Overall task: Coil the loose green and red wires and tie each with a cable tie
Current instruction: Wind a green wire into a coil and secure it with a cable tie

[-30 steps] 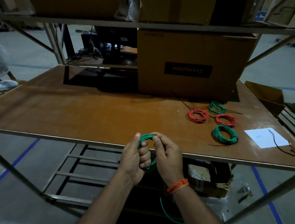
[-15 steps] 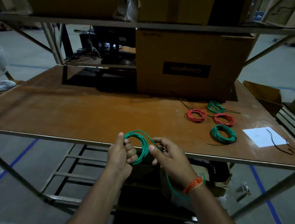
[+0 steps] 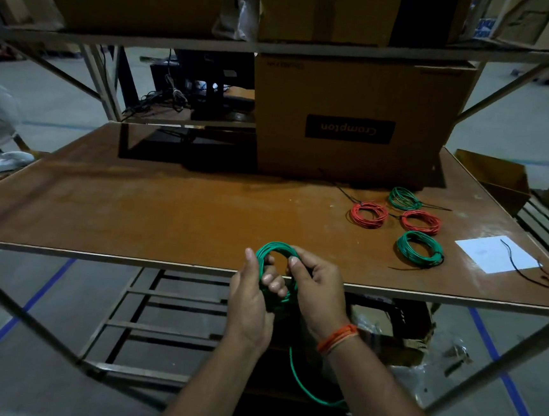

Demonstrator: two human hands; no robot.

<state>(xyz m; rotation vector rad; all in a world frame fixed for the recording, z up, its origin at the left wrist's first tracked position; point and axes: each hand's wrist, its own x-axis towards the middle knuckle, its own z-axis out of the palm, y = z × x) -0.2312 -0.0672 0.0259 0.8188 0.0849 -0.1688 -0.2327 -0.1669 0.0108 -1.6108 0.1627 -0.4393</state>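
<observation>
Both hands hold a half-wound green wire coil (image 3: 276,267) just above the near edge of the bench (image 3: 166,211): the left hand (image 3: 251,300) has its fingers curled through the loops, and the right hand (image 3: 317,293) pinches the far side of the ring between thumb and fingertips. A loose tail (image 3: 301,381) of the same wire hangs down below the bench in a curve; where it ends is hidden. The likeliest trouble is that the springy, smooth-jacketed turns fan out or slip off the fingers if either grip eases, and the hanging tail could snag on the frame under the bench and drag the ring out of round. No cable tie is in either hand, so reaching for one means holding the coil one-handed, another chance for it to spring apart. Farther right on the worn, glossy brown board lie four finished rings, two red coils (image 3: 369,214) and two green coils (image 3: 419,248), each thin, round and many-stranded, bound with black ties, beside a white paper sheet (image 3: 494,258).
</observation>
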